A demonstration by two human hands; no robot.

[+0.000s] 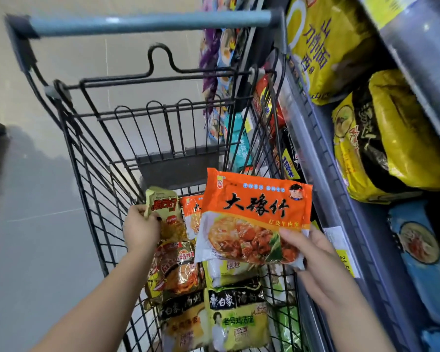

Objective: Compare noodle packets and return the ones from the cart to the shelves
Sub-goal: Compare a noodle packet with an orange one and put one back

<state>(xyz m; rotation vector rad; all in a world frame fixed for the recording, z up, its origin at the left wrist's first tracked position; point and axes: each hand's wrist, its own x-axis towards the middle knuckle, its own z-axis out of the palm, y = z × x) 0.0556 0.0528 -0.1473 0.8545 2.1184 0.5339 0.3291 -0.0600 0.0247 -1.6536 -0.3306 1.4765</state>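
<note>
My right hand [323, 265] grips an orange noodle packet [254, 212] by its lower right corner and holds it flat, face up, above the cart's right side. My left hand [140, 229] is inside the cart, closed on the top edge of a yellow-green packet [164, 212] that stands upright. Under both hands several more packets lie in the black wire cart [92, 179]: a second orange one [192, 212], a red and gold one [175, 268], and yellow-green ones [236, 321].
The cart's blue handle bar [148, 22] lies at the far end. Store shelves [341, 174] run along the right, touching the cart, stocked with large yellow multipacks [396, 148] and blue packs [422, 252]. Grey floor [36, 224] lies on the left.
</note>
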